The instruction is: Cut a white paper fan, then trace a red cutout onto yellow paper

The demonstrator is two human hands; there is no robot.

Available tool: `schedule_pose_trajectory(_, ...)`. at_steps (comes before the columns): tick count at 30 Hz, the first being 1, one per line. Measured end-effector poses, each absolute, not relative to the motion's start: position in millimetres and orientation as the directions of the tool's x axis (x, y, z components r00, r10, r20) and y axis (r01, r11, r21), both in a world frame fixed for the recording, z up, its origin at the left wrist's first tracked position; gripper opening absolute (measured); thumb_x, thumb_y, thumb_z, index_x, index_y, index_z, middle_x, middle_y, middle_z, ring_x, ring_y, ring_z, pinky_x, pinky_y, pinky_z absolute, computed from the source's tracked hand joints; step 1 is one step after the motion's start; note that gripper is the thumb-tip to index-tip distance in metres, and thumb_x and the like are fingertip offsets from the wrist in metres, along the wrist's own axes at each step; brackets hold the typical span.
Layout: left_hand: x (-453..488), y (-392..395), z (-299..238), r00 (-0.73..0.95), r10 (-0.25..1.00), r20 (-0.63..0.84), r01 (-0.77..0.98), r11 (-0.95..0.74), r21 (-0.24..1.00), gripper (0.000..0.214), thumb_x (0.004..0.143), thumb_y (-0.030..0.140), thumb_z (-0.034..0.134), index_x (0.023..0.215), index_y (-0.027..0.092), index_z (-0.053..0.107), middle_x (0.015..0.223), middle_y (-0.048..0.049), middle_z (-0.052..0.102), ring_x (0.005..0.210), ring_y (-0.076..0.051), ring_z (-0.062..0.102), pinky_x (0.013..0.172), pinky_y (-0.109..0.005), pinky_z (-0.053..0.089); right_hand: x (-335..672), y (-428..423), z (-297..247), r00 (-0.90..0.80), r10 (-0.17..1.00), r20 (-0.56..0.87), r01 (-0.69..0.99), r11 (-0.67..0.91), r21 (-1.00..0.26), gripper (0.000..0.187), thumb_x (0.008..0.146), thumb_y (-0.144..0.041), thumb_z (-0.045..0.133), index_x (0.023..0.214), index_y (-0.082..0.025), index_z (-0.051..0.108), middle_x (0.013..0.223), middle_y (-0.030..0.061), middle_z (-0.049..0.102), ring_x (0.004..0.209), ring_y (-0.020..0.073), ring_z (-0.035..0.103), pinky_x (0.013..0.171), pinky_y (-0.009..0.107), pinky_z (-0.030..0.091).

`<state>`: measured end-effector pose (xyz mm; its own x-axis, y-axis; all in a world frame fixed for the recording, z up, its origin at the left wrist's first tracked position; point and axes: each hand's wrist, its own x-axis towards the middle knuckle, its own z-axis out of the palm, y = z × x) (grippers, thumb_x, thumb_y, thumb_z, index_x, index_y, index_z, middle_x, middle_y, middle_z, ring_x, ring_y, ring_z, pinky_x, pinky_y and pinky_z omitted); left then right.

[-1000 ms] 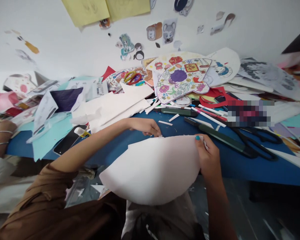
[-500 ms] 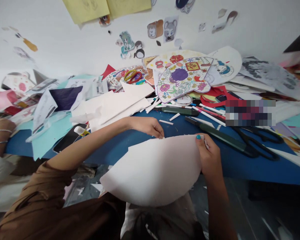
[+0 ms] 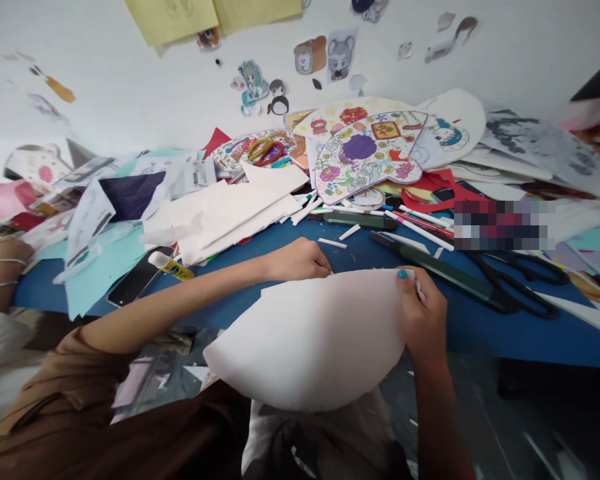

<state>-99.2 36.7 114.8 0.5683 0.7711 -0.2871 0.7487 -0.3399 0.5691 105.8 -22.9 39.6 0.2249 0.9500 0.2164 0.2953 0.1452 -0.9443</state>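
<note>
Our left arm has dropped a bit, so more of the yellow glue stick shows, and the white paper slid slightly toward 3 o'clock. It sits at 6 o'clock, hiding some of the surface's near edge. Our left hand curls at the paper's 12 o'clock edge; we can't tell if it pinches. Our right hand grips its 2 o'clock corner, thumb on top. Little blue room shows past 1 o'clock, before the green knife.
</note>
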Motion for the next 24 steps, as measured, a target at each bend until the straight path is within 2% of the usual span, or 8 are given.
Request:
schedule_pose_trajectory(3, -98, 36, 118, 0.532, 0.778, -0.334, 0.752, -0.254, 0.608, 0.022, 0.077, 0.02, 0.054, 0.079, 0.011, 0.073, 0.078, -0.0006, 0.07, 0.066, -0.01, 0.056, 0.059, -0.018, 0.038, 109, -23, 38, 0.21, 0.957, 0.201, 0.231, 0.152, -0.961, 0.032, 0.085, -0.051, 0.048, 0.078, -0.02, 0.057, 0.067, -0.0002, 0.05, 0.062, 0.0137, 0.043, 0.054, 0.026, 0.033)
schedule_pose_trajectory(8, -93, 33, 120, 0.576, 0.714, -0.397, 0.69, -0.164, 0.705, 0.023, 0.077, 0.022, 0.053, 0.085, 0.013, 0.073, 0.066, 0.0019, 0.066, 0.056, -0.008, 0.051, 0.049, -0.017, 0.035, 114, -23, 31, 0.115, 0.98, 0.159, 0.081, 0.151, -0.985, 0.033, 0.084, -0.054, 0.05, 0.083, -0.021, 0.058, 0.062, -0.0011, 0.048, 0.053, 0.012, 0.039, 0.046, 0.024, 0.028)
schedule_pose_trajectory(10, -88, 31, 115, 0.616, 0.688, -0.383, 0.704, -0.265, 0.659, 0.023, 0.079, 0.019, 0.052, 0.082, 0.013, 0.073, 0.066, 0.0016, 0.067, 0.059, -0.008, 0.055, 0.052, -0.016, 0.037, 116, -25, 29, 0.036, 0.986, 0.16, 0.01, 0.16, -0.987, 0.035, 0.081, -0.056, 0.053, 0.079, -0.021, 0.058, 0.062, -0.0001, 0.05, 0.052, 0.0125, 0.041, 0.046, 0.025, 0.028)
schedule_pose_trajectory(13, -79, 31, 105, 0.623, 0.719, -0.308, 0.746, -0.429, 0.509, 0.023, 0.081, 0.015, 0.049, 0.079, 0.012, 0.071, 0.069, -0.0004, 0.068, 0.064, -0.009, 0.059, 0.059, -0.016, 0.041, 119, -30, 26, -0.077, 0.978, 0.193, -0.102, 0.185, -0.977, 0.041, 0.075, -0.062, 0.055, 0.067, -0.021, 0.054, 0.059, 0.0016, 0.054, 0.05, 0.014, 0.044, 0.047, 0.027, 0.032)
schedule_pose_trajectory(17, -78, 43, 97, 0.567, 0.812, -0.138, 0.796, -0.497, 0.346, 0.026, 0.085, 0.015, 0.043, 0.078, 0.01, 0.067, 0.082, -0.0088, 0.067, 0.074, -0.015, 0.06, 0.072, -0.025, 0.043, 120, -33, 23, -0.115, 0.953, 0.279, -0.239, 0.246, -0.939, 0.059, 0.066, -0.075, 0.051, 0.044, -0.023, 0.034, 0.031, -0.003, 0.035, 0.033, 0.0122, 0.033, 0.044, 0.029, 0.033)
schedule_pose_trajectory(20, -94, 54, 104, 0.472, 0.881, 0.018, 0.853, -0.462, 0.243, 0.03, 0.087, 0.016, 0.035, 0.083, 0.007, 0.064, 0.09, -0.0143, 0.063, 0.082, -0.02, 0.057, 0.079, -0.032, 0.041, 118, -31, 25, -0.087, 0.921, 0.38, -0.352, 0.329, -0.876, 0.072, 0.059, -0.084, 0.046, 0.038, -0.021, 0.021, 0.023, -0.0042, 0.022, 0.026, 0.0098, 0.022, 0.035, 0.026, 0.025)
schedule_pose_trajectory(22, -112, 50, 114, 0.408, 0.908, 0.101, 0.879, -0.42, 0.224, 0.028, 0.086, 0.017, 0.035, 0.082, 0.009, 0.062, 0.085, -0.0109, 0.061, 0.077, -0.018, 0.055, 0.076, -0.03, 0.04, 115, -31, 29, -0.045, 0.894, 0.446, -0.459, 0.378, -0.804, 0.07, 0.066, -0.078, 0.05, 0.04, -0.019, 0.023, 0.025, -0.0049, 0.024, 0.026, 0.0091, 0.022, 0.033, 0.024, 0.022)
schedule_pose_trajectory(24, -132, 30, 123, 0.373, 0.921, 0.114, 0.875, -0.39, 0.287, 0.021, 0.083, 0.02, 0.039, 0.072, 0.014, 0.056, 0.071, -0.0028, 0.054, 0.065, -0.013, 0.048, 0.066, -0.026, 0.036, 113, -33, 34, 0.002, 0.881, 0.474, -0.531, 0.402, -0.746, 0.06, 0.078, -0.065, 0.051, 0.046, -0.019, 0.03, 0.031, -0.0053, 0.031, 0.029, 0.0089, 0.027, 0.035, 0.023, 0.024)
